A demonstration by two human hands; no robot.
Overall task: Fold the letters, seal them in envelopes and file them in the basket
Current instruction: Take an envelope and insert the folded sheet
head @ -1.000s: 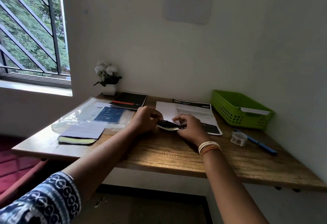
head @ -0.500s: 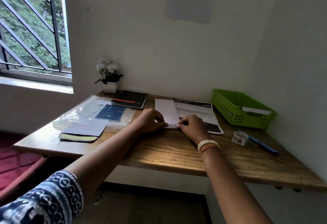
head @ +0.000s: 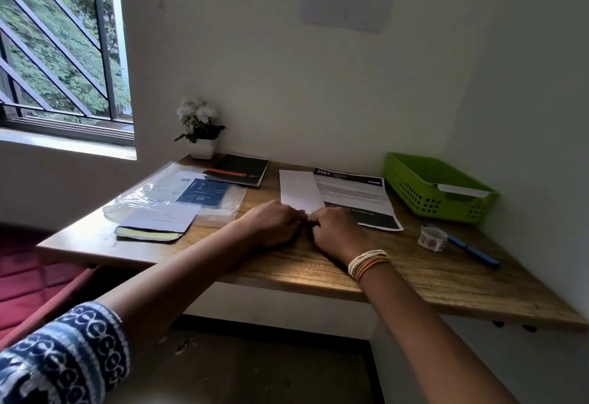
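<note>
At the frame's right edge, the green basket (head: 414, 180) holds one white envelope (head: 463, 190); mid-frame, left hand (head: 271, 221) and right hand (head: 334, 228) press curled fingers onto the folded letter (head: 299, 191)

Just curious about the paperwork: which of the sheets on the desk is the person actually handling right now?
The plain white folded sheet: both hands press its near edge. The printed letter lies beside it.

Pale walls (head: 287, 68), barred window (head: 57, 52), wooden desk (head: 414, 279)
</note>
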